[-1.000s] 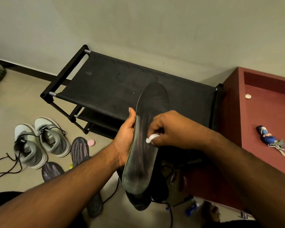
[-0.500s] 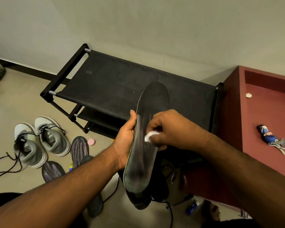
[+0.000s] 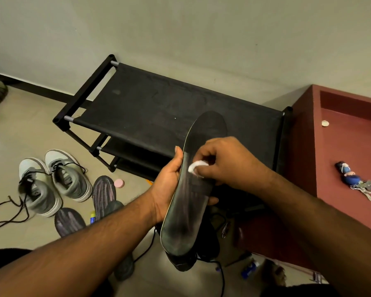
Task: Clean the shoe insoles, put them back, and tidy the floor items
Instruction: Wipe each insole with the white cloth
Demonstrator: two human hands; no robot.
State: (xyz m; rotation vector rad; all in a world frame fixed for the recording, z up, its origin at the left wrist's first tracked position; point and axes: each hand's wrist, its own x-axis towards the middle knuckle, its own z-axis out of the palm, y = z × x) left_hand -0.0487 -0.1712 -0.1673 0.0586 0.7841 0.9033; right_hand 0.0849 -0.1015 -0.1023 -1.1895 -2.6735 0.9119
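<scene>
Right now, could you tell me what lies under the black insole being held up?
Below the long black insole, gripped by the left hand, a black shoe's end and black laces show on the floor. The insole covers the rest of the shoe.

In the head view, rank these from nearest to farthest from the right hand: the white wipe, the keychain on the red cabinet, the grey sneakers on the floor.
1. White wipe: pinched in the right hand, against the held insole.
2. Keychain: to the right, on the red cabinet.
3. Grey sneakers: far left, on the floor.
</scene>
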